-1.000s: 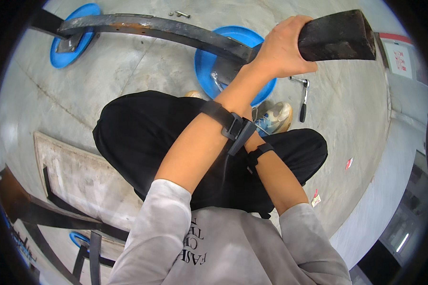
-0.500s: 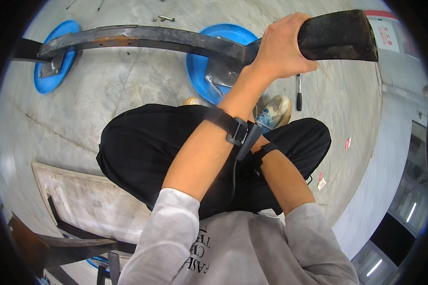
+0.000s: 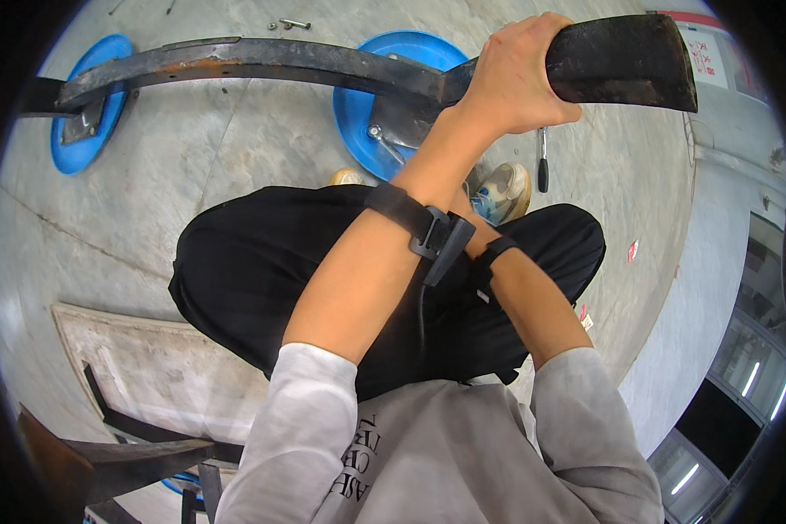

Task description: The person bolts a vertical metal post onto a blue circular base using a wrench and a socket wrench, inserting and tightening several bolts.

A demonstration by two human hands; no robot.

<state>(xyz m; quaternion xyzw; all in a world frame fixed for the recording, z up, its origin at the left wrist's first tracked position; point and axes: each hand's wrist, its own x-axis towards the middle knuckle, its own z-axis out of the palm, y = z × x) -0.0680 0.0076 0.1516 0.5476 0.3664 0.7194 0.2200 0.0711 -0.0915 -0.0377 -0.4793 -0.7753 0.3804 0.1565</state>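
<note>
Right forearm [image 3: 537, 306] just edged outward, so I judge work continues; the right hand's hidden, fingers I can't tell, while my left hand [image 3: 520, 79] clasps the black post [image 3: 624, 65], wrench [image 3: 389, 147] over the plate [image 3: 406, 120]

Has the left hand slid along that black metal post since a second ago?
No, not visibly. Judged against the post's free end, the left hand grips the black post at about the same spot.
</note>
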